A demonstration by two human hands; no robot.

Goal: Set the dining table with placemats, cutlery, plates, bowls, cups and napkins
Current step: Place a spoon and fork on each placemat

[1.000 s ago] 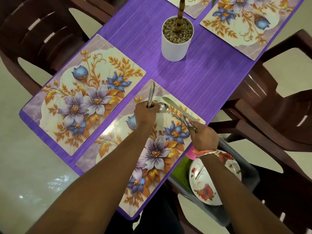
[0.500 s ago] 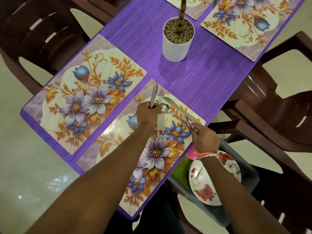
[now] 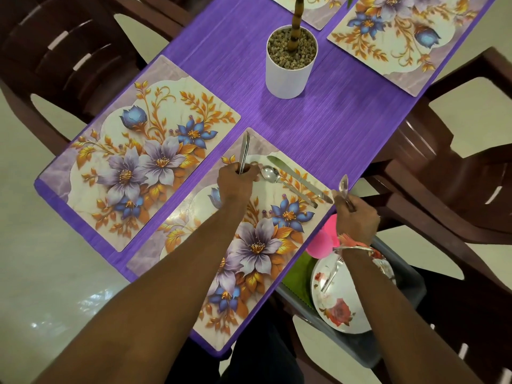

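The left hand (image 3: 235, 182) grips upright cutlery (image 3: 244, 151) over the near placemat (image 3: 257, 245). The right hand (image 3: 357, 218) pinches a spoon (image 3: 344, 187) just right of the laid knife (image 3: 299, 179).

The left grip (image 3: 235, 181) holds thin metal cutlery (image 3: 243, 153) upright above the far corner of the near placemat (image 3: 257, 250). On this placemat a spoon (image 3: 273, 173) and a table knife (image 3: 299, 178) lie side by side. The right grip (image 3: 357, 217) pinches a second spoon (image 3: 344, 187), bowl upward, at the right edge of the purple tabletop (image 3: 332, 120). A white pot (image 3: 288, 76) of pebbles stands farther back. Below the edge, a grey bin (image 3: 357, 350) contains a floral plate (image 3: 338, 300).
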